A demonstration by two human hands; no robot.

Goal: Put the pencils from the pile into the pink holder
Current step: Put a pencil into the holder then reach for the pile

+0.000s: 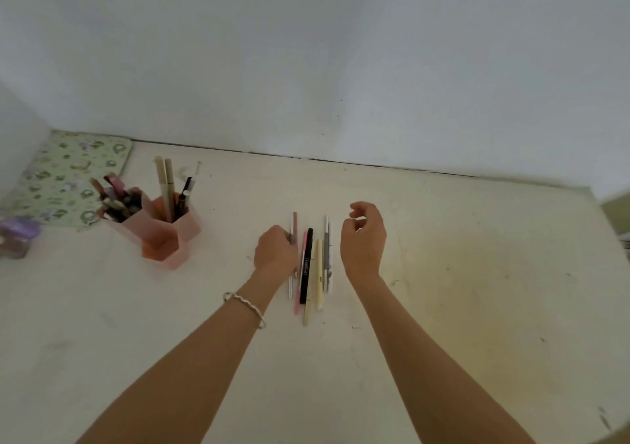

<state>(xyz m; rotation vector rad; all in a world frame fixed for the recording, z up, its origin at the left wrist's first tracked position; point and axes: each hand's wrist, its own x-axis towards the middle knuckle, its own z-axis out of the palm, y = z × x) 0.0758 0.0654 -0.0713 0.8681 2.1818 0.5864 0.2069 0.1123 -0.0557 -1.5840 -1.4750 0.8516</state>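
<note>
Pinching the thin brown pencil [295, 221] at the 9 o'clock edge of the pile of slim mixed-colour pencils [309, 266] on the cream tabletop [460, 256], left hand [275, 256] likely works the side nearest the pink hexagonal plastic holder [163, 239] at 10 o'clock; right hand [363, 242] hovers loosely curled, empty.

Pencil pile [312, 266] between hands; holder [160, 232] far left on table [477, 273]

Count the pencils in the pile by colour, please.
Brown pencil, gripped by the left hand: 1
Pink pencil: 1
Black pencil: 1
Cream pencil: 1
Tan pencil, partly under the black: 1
Grey pencil: 1
White pencil: 1
Total: 7; overlaps make it approximate.
</note>
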